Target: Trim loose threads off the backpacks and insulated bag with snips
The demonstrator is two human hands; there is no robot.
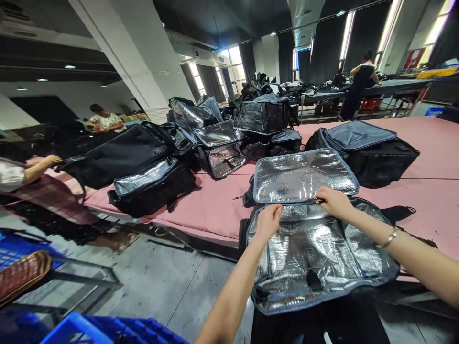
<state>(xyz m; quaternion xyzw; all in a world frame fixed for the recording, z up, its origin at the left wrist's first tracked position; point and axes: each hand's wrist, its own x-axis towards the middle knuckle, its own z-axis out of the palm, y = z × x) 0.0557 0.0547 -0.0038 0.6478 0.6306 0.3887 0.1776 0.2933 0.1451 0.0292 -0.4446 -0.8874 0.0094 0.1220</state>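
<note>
An insulated bag [315,248] with a silver foil lining lies open in front of me at the table's edge. Its foil-lined lid [304,174], edged in grey-blue binding, is folded back away from me. My left hand [268,220] is closed on the bag's edge near the left end of the lid's hinge line. With fingers pinched, my right hand [333,200] grips the lid's near edge, right of its middle. A small black strap [314,281] lies inside on the foil.
On the pink-covered table [204,205] stand several more black bags, among them a grey-lidded bag [373,153] at right and a foil-lined bag [150,184] at left. A co-worker [36,186] stands at far left. Blue crates [107,329] sit on the floor below.
</note>
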